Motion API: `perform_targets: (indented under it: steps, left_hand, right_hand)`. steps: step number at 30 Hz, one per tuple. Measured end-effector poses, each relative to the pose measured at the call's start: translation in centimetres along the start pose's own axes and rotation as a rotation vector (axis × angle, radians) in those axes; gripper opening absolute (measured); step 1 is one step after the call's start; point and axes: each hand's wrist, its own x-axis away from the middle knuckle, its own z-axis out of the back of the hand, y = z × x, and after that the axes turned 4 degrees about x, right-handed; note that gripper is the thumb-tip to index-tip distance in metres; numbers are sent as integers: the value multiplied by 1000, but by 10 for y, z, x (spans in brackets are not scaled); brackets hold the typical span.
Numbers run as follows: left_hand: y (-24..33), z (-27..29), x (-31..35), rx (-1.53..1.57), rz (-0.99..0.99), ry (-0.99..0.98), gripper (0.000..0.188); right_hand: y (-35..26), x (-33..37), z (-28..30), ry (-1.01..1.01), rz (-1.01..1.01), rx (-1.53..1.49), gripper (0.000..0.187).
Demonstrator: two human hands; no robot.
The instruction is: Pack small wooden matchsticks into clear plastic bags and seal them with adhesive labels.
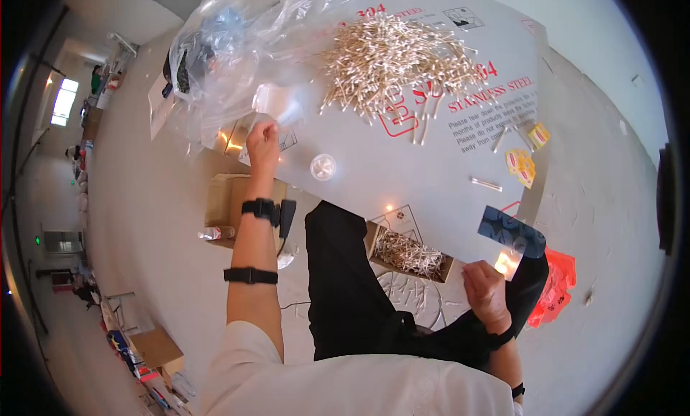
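Note:
On the left, my left hand point(264, 144) is over the table edge with its fingers closed. Just beyond its fingertips lies a translucent whitish plastic piece point(274, 99); whether they grip it is unclear. Beside that hand stands a small round clear container point(323, 167) with white contents. My right hand point(486, 292) is low at the near right edge, fingers curled together, and anything inside them is hidden. A dark bluish sheet point(512, 231) lies at the table corner beyond it. A large pile of cotton swabs point(392, 60) covers the far middle of the table.
Clear plastic bags point(230, 64) heap at the far left. Yellow labels point(520, 166) and a few loose swabs point(486, 184) lie on the right. Below the near edge is a cardboard box of swabs point(410, 256); a red plastic bag point(555, 286) is right of my leg. Another carton point(224, 200) stands left.

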Motion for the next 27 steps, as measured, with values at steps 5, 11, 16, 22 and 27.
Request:
perform_targets:
  steps: [5,11,16,22,27]
  left_hand:
    - [60,-31,-56,-537,-215,206,36]
    - [11,-20,-97,-243,193,30,25]
    - [17,-25,-74,74,140,137,20]
    - [64,6,-27,311,-110,191,16]
    - [118,-25,119,157,-511,-296,12]
  right_hand:
    - [-16,-26,-22,-75,12,-42,12]
    - [-25,-46,-42,-137,46,-86,12]
    - [-27,-59,-42,-159,81,-75,12]
    - [-46,-80,-42,-245,-103,-252,13]
    - [-81,-127,-52,-360,-964,-1803,26]
